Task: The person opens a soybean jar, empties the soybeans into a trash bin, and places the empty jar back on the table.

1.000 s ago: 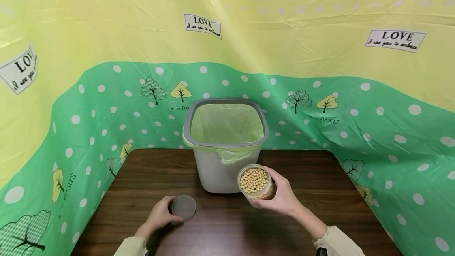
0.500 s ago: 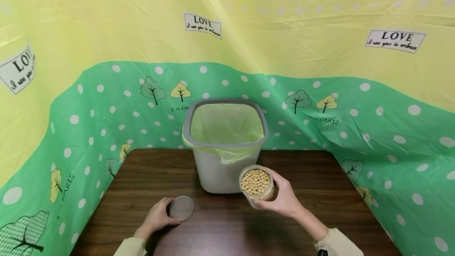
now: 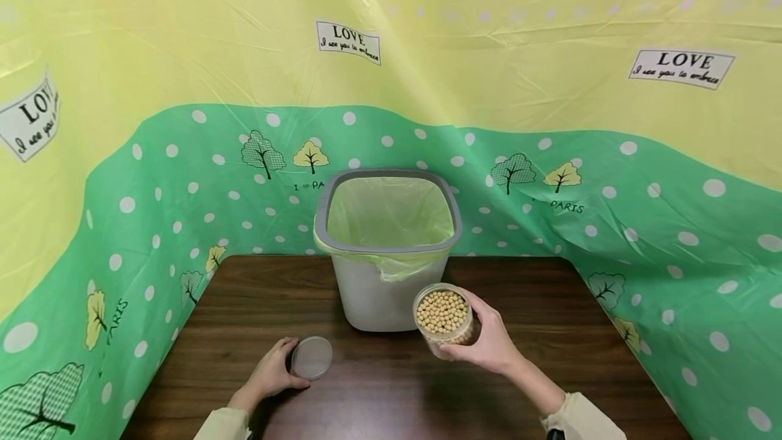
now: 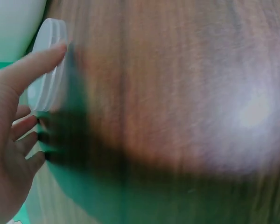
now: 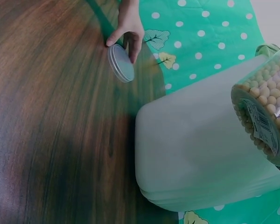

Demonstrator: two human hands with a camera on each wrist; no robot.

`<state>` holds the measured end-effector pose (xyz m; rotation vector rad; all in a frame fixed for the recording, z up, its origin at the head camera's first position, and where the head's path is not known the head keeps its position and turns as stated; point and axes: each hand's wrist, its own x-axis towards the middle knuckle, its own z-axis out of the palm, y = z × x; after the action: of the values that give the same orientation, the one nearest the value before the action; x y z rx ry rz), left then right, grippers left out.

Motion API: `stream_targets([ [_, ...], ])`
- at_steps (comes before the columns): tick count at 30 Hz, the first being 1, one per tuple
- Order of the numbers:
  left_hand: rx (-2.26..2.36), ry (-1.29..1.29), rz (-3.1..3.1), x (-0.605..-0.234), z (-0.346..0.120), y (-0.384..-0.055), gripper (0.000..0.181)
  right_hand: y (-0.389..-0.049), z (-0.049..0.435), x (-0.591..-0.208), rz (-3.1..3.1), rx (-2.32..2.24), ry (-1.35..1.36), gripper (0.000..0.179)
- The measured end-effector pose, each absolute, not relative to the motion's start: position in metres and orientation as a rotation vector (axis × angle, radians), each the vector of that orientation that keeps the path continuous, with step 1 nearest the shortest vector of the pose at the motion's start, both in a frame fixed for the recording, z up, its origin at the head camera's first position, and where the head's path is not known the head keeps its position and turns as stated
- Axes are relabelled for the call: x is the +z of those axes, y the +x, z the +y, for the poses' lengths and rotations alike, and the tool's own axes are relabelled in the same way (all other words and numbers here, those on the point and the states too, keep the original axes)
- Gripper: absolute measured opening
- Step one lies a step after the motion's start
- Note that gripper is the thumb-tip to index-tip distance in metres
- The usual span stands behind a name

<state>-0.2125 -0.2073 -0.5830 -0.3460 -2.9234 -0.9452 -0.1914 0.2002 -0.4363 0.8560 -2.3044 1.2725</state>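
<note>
My right hand (image 3: 489,338) grips a clear round jar (image 3: 443,321) filled with pale yellow soybeans, its uncapped mouth tilted toward me. The jar is in the air in front of the bin; a barcode label shows on its base in the right wrist view. At the left, my left hand (image 3: 271,373) holds a round translucent lid (image 3: 312,358) low at the table surface, thumb on the near edge and fingers on the far side. The left wrist view shows the lid (image 4: 47,65) between thumb and fingers. Whether it touches the wood is hard to tell.
A grey-white bin (image 3: 375,297) with a grey rim and a pale green liner bag stands at the table's back middle. The dark wooden table (image 3: 366,399) is bordered by a green and yellow patterned curtain (image 3: 550,155) at the back and sides.
My left hand and the lid have shifted slightly left and then stayed still. The jar in my right hand has drifted a little to the right.
</note>
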Motion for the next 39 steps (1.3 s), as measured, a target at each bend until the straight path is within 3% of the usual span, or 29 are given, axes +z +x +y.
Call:
stream_targets([
  [5,-1.071,-0.238,-2.865,-0.560,-0.212,-0.225,0.081,-0.190,0.204,-0.432,-2.305,1.291,0.810,0.089],
  [9,-1.143,-0.192,-2.760,-0.519,-0.212,-0.243,0.077,-0.191,0.207,-0.428,-2.268,1.313,0.808,0.088],
  [16,-1.162,-0.356,-2.599,-0.426,-0.200,-0.262,0.077,-0.193,0.211,-0.421,-2.257,1.305,0.810,0.089],
  [21,-1.094,-0.460,-2.560,-0.382,-0.185,-0.269,0.077,-0.188,0.206,-0.406,-2.207,1.289,0.889,0.086],
  [29,-1.085,-0.555,-2.624,-0.354,-0.159,-0.282,0.084,-0.180,0.201,-0.379,-2.192,1.252,0.945,0.083],
  [39,-1.111,-0.475,-2.725,-0.354,-0.147,-0.289,0.095,-0.184,0.210,-0.364,-2.177,1.224,0.924,0.083],
])
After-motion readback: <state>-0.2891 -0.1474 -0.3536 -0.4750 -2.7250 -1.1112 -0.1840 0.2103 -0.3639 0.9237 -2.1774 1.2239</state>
